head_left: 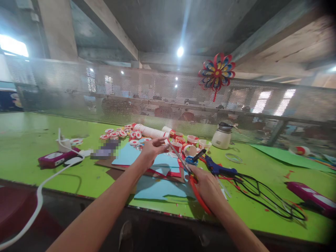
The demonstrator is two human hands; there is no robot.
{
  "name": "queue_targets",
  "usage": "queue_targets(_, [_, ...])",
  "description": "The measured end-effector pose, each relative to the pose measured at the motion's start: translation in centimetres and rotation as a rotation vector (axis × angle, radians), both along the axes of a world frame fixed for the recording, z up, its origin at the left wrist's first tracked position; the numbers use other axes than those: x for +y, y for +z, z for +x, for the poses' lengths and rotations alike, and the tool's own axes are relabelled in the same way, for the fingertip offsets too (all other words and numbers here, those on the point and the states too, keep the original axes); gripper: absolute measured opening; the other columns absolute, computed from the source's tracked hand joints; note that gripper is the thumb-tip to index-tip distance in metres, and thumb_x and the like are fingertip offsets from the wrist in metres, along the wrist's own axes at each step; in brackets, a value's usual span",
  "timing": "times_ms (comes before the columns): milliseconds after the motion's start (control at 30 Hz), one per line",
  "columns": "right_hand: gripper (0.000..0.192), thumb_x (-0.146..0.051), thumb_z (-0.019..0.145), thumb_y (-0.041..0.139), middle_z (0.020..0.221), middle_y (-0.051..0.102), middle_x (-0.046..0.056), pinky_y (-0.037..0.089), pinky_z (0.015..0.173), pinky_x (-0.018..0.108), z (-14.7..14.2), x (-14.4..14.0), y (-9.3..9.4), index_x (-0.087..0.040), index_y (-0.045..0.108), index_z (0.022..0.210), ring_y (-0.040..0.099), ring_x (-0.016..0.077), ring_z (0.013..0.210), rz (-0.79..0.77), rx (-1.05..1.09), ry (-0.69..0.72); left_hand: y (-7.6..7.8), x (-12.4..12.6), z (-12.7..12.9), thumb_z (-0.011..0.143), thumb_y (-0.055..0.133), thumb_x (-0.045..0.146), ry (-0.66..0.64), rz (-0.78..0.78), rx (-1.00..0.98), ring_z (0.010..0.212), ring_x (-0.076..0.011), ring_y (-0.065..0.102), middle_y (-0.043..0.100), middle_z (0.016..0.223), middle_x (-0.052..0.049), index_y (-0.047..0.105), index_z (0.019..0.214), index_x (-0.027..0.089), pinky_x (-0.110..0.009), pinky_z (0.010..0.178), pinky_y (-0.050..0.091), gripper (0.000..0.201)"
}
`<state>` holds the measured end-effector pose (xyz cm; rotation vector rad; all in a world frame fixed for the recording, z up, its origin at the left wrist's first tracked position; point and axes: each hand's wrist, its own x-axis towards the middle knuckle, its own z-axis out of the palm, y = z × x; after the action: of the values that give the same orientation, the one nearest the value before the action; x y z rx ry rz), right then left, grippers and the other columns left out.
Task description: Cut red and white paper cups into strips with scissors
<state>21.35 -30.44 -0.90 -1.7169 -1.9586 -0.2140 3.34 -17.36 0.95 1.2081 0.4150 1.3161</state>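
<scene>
A long green table (31, 147) carries blue paper sheets (160, 187) near its middle. Above them the right hand (208, 187) grips red-handled scissors (183, 164), blades pointing far-left. The left hand (152, 150) pinches something small at the blade tips.

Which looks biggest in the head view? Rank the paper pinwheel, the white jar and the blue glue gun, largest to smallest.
1. Paper pinwheel, hanging on the mesh.
2. Blue glue gun, lying near the right hand.
3. White jar.
The gun lies closer to the camera, so its rank against the pinwheel is unsure.
</scene>
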Motion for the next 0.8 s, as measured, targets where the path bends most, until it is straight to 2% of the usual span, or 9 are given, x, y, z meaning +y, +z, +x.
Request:
queue_targets(200, [0.038,-0.015,0.082,0.05,0.109,0.071,0.011,0.05,0.079,0.035,-0.09,0.07,-0.1,-0.019,0.062,0.118,0.066,0.0286,0.097,0.006,0.021,0.004,0.35,-0.58,0.08,0.051,0.083,0.017,0.013,-0.014,-0.025,0.077,-0.0206,0.066,0.071,0.082,-0.01,0.067,0.094,0.009,-0.04,0.076,0.052,0.047])
queue_targets(367, [0.038,-0.014,0.081,0.05,0.105,0.073,0.012,0.05,0.074,0.035,-0.19,0.09,-0.01,-0.019,0.064,0.116,0.068,0.0301,0.092,0.005,0.034,-0.005,0.44,-0.89,0.25,0.053,0.082,0.017,0.002,-0.031,-0.049,0.072,-0.0191,0.065,0.071,0.08,-0.01,0.067,0.092,0.009,-0.036,0.071,0.051,0.043])
queue_targets(600, [0.032,-0.02,0.082,0.052,0.099,0.074,0.01,0.048,0.068,0.03,-0.36,0.01,0.16,-0.021,0.066,0.111,0.069,0.0271,0.086,-0.009,0.042,-0.008,0.37,-0.88,0.24,0.055,0.081,0.015,-0.02,-0.036,-0.063,0.076,-0.0197,0.065,0.072,0.082,-0.01,0.067,0.092,0.01,-0.038,0.075,0.05,0.04])
queue_targets(800, [0.034,-0.016,0.081,0.05,0.092,0.075,0.009,0.045,0.064,0.029,-0.58,-0.24,0.17,-0.021,0.066,0.111,0.069,0.0264,0.08,0.002,0.044,-0.017,0.24,-0.65,0.27,0.055,0.08,0.014,-0.025,-0.037,-0.075,0.079,-0.0218,0.066,0.071,0.084,-0.011,0.067,0.092,0.009,-0.04,0.076,0.05,0.04])
